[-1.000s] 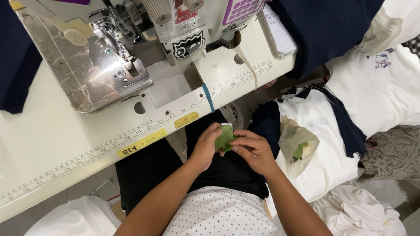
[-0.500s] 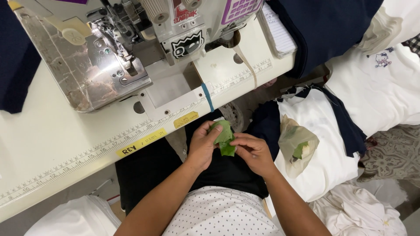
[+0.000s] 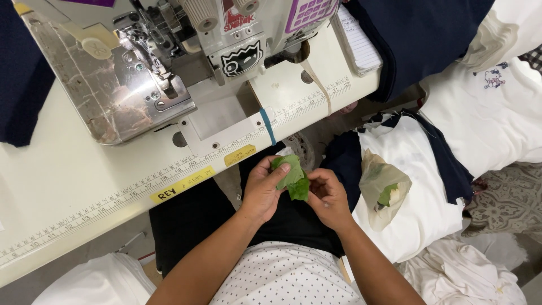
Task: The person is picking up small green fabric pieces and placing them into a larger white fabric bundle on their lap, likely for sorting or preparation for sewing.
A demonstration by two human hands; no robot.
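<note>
While the green leaf [image 3: 292, 178] lies over the lap, it is pinched between the left hand [image 3: 261, 189] and right hand [image 3: 328, 197]. Both grips are clamped on it, below the table [image 3: 68, 186] edge.

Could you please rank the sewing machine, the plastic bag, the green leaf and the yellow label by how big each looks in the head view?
1. sewing machine
2. plastic bag
3. green leaf, held by both hands
4. yellow label, clearly smallest

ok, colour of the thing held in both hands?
Green: a leaf held between the left hand and right hand, seen in the head view.
</note>
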